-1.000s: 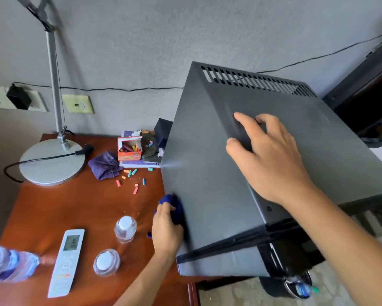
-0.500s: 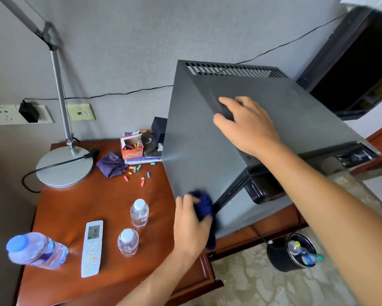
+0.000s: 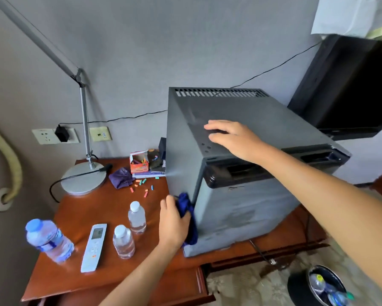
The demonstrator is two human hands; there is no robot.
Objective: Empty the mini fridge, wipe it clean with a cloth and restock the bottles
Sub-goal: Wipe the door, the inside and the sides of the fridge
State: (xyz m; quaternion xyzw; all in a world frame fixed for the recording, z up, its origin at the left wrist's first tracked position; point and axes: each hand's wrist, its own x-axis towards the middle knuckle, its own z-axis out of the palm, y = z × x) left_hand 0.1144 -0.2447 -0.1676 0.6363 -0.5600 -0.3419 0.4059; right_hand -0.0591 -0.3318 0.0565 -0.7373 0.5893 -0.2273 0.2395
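The grey mini fridge [image 3: 247, 208] stands on the right half of the wooden table [image 3: 90, 208], door closed. My left hand [image 3: 173, 221] grips a dark blue cloth [image 3: 189, 217] and presses it against the fridge's front-left corner. On the fridge's top lies my right hand [image 3: 232, 138], flat with fingers spread. Three clear water bottles are on the table: a large one with a blue cap [image 3: 47, 240] at the left and two small ones [image 3: 123, 241] [image 3: 137, 217] near my left hand.
A white remote [image 3: 94, 247] lies between the bottles. A desk lamp base [image 3: 83, 178], a purple cloth [image 3: 120, 177], a chalk box [image 3: 139, 165] and scattered chalk pieces sit at the back. A black bin [image 3: 318, 286] stands on the floor at the right.
My view has pulled back and lifted, showing the fridge's front. My left hand with the cloth has slid along the fridge's left side to its front corner. My right hand stays on top.
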